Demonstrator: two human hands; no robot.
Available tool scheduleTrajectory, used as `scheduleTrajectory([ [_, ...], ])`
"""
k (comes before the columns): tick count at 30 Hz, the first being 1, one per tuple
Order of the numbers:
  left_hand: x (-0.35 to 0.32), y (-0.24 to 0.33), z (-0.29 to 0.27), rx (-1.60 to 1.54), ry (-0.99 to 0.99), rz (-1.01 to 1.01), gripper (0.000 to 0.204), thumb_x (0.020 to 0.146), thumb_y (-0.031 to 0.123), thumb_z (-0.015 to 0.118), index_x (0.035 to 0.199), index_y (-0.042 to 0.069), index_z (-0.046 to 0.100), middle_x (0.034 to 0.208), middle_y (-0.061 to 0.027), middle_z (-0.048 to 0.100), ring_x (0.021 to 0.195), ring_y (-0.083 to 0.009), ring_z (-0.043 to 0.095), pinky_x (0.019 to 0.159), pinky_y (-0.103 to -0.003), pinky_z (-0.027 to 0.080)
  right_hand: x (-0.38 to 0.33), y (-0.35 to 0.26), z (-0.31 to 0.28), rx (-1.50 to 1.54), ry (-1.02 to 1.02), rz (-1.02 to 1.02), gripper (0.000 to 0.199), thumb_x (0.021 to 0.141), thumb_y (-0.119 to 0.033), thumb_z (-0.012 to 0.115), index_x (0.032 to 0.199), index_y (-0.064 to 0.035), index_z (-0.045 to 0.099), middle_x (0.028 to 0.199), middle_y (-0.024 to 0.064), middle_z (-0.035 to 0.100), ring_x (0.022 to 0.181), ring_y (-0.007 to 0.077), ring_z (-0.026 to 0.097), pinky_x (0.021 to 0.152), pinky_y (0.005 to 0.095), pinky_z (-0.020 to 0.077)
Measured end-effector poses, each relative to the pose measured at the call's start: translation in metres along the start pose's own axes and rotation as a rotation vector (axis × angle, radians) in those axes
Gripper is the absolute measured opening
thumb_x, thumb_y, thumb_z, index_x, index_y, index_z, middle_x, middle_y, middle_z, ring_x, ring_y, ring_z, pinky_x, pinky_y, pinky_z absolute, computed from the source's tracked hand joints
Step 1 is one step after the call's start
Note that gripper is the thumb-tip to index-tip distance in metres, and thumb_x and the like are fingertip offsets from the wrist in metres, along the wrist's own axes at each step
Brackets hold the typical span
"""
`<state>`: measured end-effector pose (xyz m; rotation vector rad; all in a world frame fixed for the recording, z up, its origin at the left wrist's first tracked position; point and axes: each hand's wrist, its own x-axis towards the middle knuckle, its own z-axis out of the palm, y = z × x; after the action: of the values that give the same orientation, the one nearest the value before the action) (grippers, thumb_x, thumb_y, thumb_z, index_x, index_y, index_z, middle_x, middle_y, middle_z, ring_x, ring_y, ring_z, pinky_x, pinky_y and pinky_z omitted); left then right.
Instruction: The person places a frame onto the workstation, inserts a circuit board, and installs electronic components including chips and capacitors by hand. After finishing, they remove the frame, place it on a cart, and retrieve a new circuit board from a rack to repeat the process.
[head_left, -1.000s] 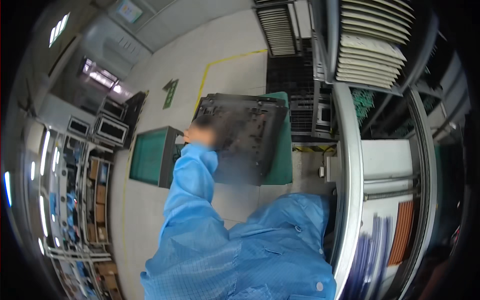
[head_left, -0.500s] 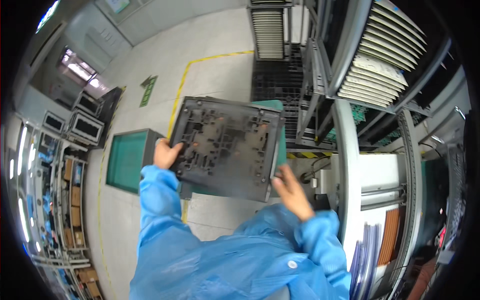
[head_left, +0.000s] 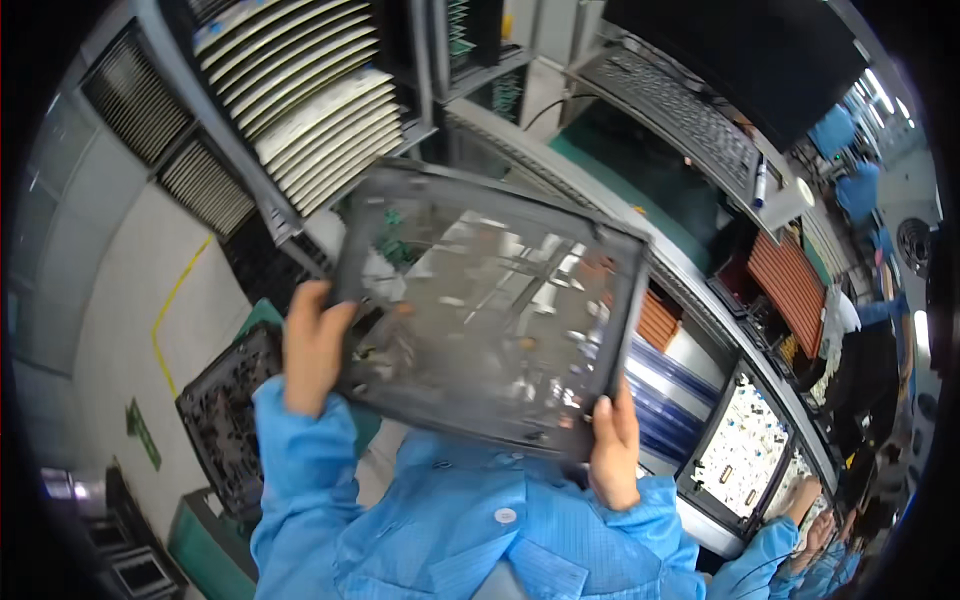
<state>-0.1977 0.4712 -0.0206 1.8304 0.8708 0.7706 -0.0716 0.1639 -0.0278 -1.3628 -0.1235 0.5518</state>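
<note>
A black circuit-board carrier (head_left: 470, 320), a rectangular plate with a raised rim and many cutouts, is held up tilted in front of my body, its middle smeared by motion. My left hand (head_left: 315, 350) is closed on its left edge, thumb on top. At the lower right corner my right hand (head_left: 614, 448) grips the rim. The fingers under the carrier are hidden. Light shapes and bits of the scene behind show through its openings. Below and left of my left hand lies another black carrier (head_left: 235, 410) on a green-topped stand.
Ahead stands a rack of pale boards (head_left: 310, 110). A conveyor rail (head_left: 540, 160) runs along my right, with a keyboard (head_left: 670, 110) and dark monitor beyond. On the line at right rests a carrier with a populated white board (head_left: 745, 450). A co-worker's hands (head_left: 805, 510) are beside it.
My view has swung right toward the conveyor line. The upper carrier has come away from the stand and up with both hands; my right hand has closed on its rim.
</note>
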Motion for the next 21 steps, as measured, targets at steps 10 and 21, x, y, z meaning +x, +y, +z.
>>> scheduleTrajectory([
  [10, 0.066, 0.008, 0.182, 0.087, -0.475, 0.017, 0.027, 0.085, 0.017, 0.060, 0.096, -0.006, 0.053, 0.077, -0.0062, 0.056, 0.068, -0.0112, 0.049, 0.060, -0.029, 0.040, 0.009, 0.022, -0.082, 0.207, 0.417, 0.054, 0.038, 0.100, -0.009, 0.041, 0.137, 0.0000, 0.041, 0.115, 0.0091, 0.062, 0.096, 0.0146, 0.060, 0.088, 0.0284, 0.0469],
  [21, 0.070, -0.017, -0.003, 0.576, 0.172, 0.174, 0.050, 0.087, 0.020, 0.059, 0.132, 0.001, 0.046, 0.136, -0.0225, 0.042, 0.128, -0.0373, 0.037, 0.107, -0.045, 0.027, 0.006, -0.031, -0.101, -0.876, 0.518, -0.405, 0.054, 0.098, -0.012, 0.048, 0.146, 0.0021, 0.027, 0.146, 0.0211, 0.036, 0.136, 0.0290, 0.034, 0.112, 0.0393, 0.0244],
])
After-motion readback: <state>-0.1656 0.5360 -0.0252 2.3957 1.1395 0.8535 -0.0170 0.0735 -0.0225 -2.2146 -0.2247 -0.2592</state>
